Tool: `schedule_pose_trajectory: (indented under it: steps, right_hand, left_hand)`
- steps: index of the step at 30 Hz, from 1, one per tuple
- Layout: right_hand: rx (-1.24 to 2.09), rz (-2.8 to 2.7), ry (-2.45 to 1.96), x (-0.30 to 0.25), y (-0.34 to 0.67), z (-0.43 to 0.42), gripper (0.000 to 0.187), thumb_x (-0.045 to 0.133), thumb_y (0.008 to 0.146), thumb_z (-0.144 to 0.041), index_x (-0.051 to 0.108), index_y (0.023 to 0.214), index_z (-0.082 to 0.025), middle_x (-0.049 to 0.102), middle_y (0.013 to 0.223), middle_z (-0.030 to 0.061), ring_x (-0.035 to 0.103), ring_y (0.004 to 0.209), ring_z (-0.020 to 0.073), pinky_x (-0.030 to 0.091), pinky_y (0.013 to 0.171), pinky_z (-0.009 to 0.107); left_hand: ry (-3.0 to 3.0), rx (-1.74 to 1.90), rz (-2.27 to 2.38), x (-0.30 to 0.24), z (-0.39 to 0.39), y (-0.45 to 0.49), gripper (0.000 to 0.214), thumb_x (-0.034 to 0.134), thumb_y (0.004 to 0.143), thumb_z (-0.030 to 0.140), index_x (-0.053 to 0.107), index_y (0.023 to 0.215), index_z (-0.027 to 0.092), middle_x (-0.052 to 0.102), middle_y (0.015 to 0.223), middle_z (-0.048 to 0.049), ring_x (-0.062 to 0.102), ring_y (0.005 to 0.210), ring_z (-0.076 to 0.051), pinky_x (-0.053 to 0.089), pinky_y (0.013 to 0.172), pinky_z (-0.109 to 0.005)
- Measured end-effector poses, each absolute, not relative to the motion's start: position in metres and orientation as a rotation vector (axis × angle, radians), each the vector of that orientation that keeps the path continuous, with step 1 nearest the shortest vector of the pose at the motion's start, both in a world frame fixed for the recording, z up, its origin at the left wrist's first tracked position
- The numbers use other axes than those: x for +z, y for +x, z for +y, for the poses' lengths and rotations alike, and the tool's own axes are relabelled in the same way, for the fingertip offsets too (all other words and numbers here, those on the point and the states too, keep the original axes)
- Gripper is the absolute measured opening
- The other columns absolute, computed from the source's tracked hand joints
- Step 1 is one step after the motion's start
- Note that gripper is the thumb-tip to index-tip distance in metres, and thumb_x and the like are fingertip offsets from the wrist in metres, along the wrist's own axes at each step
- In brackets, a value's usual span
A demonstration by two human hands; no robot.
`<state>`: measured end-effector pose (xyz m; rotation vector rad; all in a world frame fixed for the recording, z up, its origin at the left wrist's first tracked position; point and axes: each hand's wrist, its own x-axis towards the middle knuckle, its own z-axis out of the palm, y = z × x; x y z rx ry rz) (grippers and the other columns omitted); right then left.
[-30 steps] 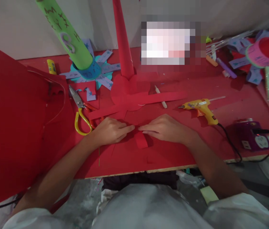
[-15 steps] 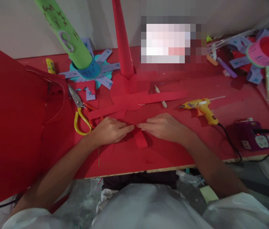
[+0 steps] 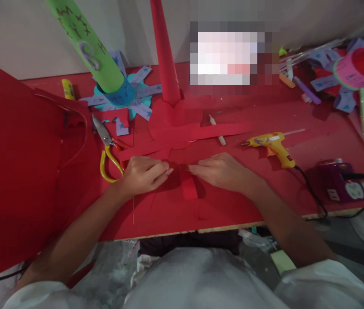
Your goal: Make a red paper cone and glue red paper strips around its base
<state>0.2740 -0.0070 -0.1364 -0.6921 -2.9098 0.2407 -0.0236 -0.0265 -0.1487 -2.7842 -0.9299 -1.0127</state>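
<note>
I look through one head-worn camera, facing forward and down from above the white cloth shirt at six o'clock, fairly near the bare left hand and bare right hand, toward the plain grey wall at twelve.

Paper crafts and oddments spread about the counter

At the upper left of the frame, a green tube with dark markings is held in a blue ring, and lavender strips are fanned out around it. A yellow stick is seen to its left. At the upper right, a purple stick is seen near a pink band. At the lower right, a purple socket box is seen.
</note>
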Motion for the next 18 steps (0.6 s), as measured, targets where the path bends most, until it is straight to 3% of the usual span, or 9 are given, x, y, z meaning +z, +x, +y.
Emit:
schedule_pose_trajectory:
  steps: [4, 9, 14, 18]
  right_hand:
    - [0.238, -2.918, -0.724, -0.1354, 0.2733, -0.0072, 0.031, 0.058, 0.106, -0.011, 0.073, 0.132, -0.017, 0.078, 0.088, 0.0047, 0.07, 0.076, 0.018, 0.038, 0.067, 0.031]
    - [0.275, -2.933, -0.758, -0.1352, 0.2729, -0.007, 0.03, 0.058, 0.106, -0.012, 0.073, 0.131, -0.019, 0.078, 0.088, 0.0043, 0.07, 0.077, 0.018, 0.037, 0.067, 0.03]
    - [0.281, -2.924, -0.754, -0.1373, 0.2736, -0.0079, 0.03, 0.057, 0.105, -0.012, 0.073, 0.13, -0.02, 0.079, 0.091, 0.0049, 0.069, 0.078, 0.019, 0.038, 0.069, 0.031]
    - [0.281, -2.825, -0.918, -0.1396, 0.2733, -0.0081, 0.027, 0.05, 0.109, -0.019, 0.076, 0.118, -0.022, 0.079, 0.093, 0.0055, 0.068, 0.083, 0.0193, 0.038, 0.071, 0.03]
  left_hand:
    - [-2.872, -0.868, -0.71, -0.1464, -0.0264, -0.0203, 0.003, 0.065, 0.103, 0.02, 0.064, 0.105, 0.019, 0.058, 0.06, 0.0078, 0.05, 0.048, -0.009, 0.033, 0.051, -0.027]
    - [-2.953, -0.658, -0.589, -0.1474, -0.0259, -0.0192, 0.021, 0.056, 0.104, 0.016, 0.065, 0.123, 0.015, 0.062, 0.062, 0.0055, 0.052, 0.05, -0.01, 0.033, 0.052, -0.027]
    - [-2.989, -0.53, -0.572, -0.149, -0.0266, -0.0189, 0.026, 0.051, 0.105, 0.013, 0.065, 0.126, 0.016, 0.062, 0.063, 0.0048, 0.053, 0.049, -0.011, 0.033, 0.051, -0.03]
    - [-2.99, -0.522, -0.58, -0.1494, -0.0271, -0.0182, 0.027, 0.047, 0.107, 0.015, 0.065, 0.127, 0.016, 0.061, 0.062, 0.0052, 0.054, 0.049, -0.012, 0.032, 0.051, -0.032]
